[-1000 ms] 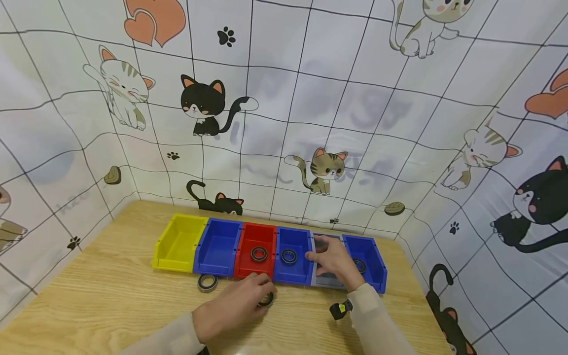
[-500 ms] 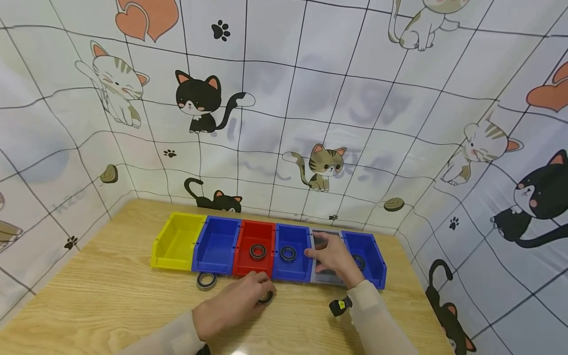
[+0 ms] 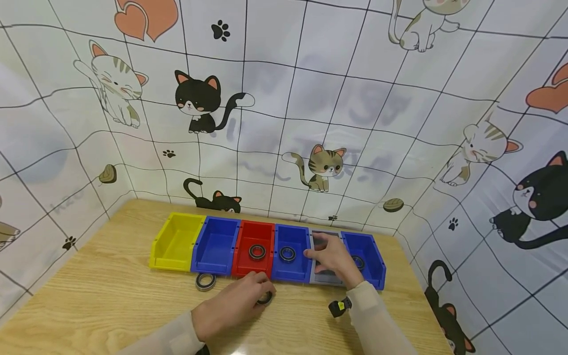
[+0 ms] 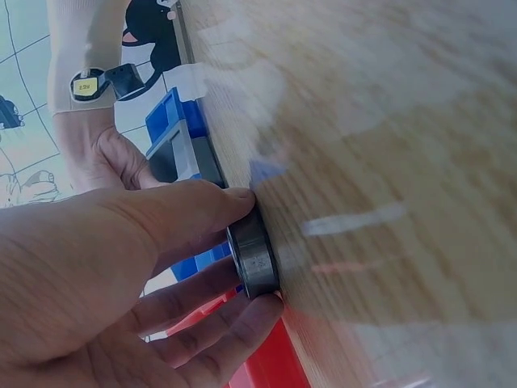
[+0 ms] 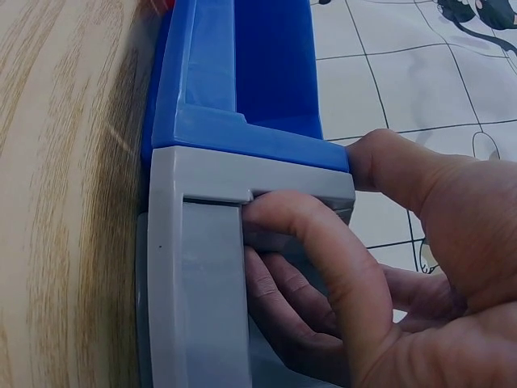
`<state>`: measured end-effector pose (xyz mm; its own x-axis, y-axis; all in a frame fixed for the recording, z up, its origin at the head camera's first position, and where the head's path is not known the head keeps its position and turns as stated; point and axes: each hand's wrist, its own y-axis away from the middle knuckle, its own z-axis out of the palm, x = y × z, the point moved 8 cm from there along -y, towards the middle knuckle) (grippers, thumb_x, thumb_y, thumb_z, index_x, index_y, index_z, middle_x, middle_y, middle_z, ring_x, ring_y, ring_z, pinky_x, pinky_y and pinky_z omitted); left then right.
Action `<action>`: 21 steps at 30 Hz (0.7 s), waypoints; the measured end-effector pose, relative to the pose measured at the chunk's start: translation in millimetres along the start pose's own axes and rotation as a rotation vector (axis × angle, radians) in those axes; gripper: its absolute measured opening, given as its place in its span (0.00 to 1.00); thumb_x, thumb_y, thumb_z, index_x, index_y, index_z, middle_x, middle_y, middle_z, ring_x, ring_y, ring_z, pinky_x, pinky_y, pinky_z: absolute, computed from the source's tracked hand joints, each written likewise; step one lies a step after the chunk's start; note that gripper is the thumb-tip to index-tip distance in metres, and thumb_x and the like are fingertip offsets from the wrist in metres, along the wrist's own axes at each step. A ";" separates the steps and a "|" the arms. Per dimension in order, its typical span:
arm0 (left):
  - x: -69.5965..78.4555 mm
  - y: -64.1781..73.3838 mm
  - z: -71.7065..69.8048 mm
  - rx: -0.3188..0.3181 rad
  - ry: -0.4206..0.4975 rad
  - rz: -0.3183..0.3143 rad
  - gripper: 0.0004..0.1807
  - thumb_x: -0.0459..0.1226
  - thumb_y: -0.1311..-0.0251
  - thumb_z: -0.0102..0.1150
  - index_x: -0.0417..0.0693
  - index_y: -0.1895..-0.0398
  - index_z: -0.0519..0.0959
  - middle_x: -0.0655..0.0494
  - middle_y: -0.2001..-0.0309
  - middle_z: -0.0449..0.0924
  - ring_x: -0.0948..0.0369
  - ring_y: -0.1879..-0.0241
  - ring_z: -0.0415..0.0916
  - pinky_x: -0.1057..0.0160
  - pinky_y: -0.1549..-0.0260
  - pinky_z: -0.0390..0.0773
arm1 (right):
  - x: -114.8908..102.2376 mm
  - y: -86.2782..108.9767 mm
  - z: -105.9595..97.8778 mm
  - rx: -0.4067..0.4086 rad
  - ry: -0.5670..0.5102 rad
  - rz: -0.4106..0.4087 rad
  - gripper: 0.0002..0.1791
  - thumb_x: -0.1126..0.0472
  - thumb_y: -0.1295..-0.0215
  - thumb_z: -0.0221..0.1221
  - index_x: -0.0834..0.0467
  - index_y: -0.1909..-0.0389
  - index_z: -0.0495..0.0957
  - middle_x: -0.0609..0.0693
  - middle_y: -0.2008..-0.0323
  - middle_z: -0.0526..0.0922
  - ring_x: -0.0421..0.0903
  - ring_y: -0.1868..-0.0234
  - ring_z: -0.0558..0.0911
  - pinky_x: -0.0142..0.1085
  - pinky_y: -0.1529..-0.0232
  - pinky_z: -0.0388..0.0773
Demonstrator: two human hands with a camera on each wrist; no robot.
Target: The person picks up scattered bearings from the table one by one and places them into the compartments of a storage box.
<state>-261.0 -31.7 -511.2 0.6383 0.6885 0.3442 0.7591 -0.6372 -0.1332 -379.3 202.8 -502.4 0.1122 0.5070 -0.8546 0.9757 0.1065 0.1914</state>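
Note:
In the head view my left hand (image 3: 239,301) is low over the table in front of the red bin (image 3: 253,268). Its thumb and fingers pinch a ball bearing (image 4: 254,255), which stands on edge at the tabletop in the left wrist view. My right hand (image 3: 333,256) reaches into the grey bin (image 5: 214,283). Its index finger curls against the inside of the wall, the thumb meets the rim beside the blue bin (image 5: 210,133), and the other fingers bend down inside. Their tips are partly hidden.
The bins stand joined in a row, with a yellow bin (image 3: 170,264) at the left end. Single bearings lie in the red bin, the middle blue bin and the right blue bin (image 3: 370,251). Another bearing (image 3: 206,282) lies on the table before the left blue bin (image 3: 217,246).
The view has shifted slightly. Both hands keep their places, the left on the bearing and the right at the grey bin.

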 end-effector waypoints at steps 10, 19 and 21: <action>0.2 -1.5 -1.9 -0.017 0.025 -0.005 0.15 0.36 0.31 0.85 0.54 0.45 0.93 0.59 0.51 0.87 0.69 0.54 0.78 0.68 0.51 0.91 | -0.4 1.3 -0.4 0.003 0.001 -0.002 0.44 0.60 0.24 0.78 0.57 0.11 0.71 0.74 0.29 0.84 0.51 0.70 0.95 0.50 0.64 0.96; 3.0 1.7 -9.8 0.035 0.041 0.020 0.13 0.35 0.30 0.84 0.51 0.46 0.92 0.57 0.49 0.88 0.66 0.53 0.79 0.67 0.51 0.91 | 1.5 1.1 -1.1 0.007 -0.008 -0.003 0.44 0.60 0.24 0.78 0.56 0.12 0.72 0.74 0.29 0.84 0.52 0.68 0.95 0.50 0.64 0.96; 3.1 3.2 -12.3 0.052 0.042 0.021 0.13 0.34 0.29 0.83 0.50 0.45 0.92 0.57 0.49 0.88 0.65 0.52 0.80 0.66 0.49 0.91 | 1.8 0.7 -0.3 0.008 -0.009 -0.004 0.43 0.60 0.24 0.78 0.56 0.12 0.73 0.74 0.28 0.84 0.52 0.68 0.95 0.49 0.64 0.96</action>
<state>-258.2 -35.9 -499.2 0.6489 0.6594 0.3796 0.7520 -0.6318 -0.1880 -378.5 204.1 -503.6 0.1099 0.4992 -0.8595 0.9775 0.1021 0.1843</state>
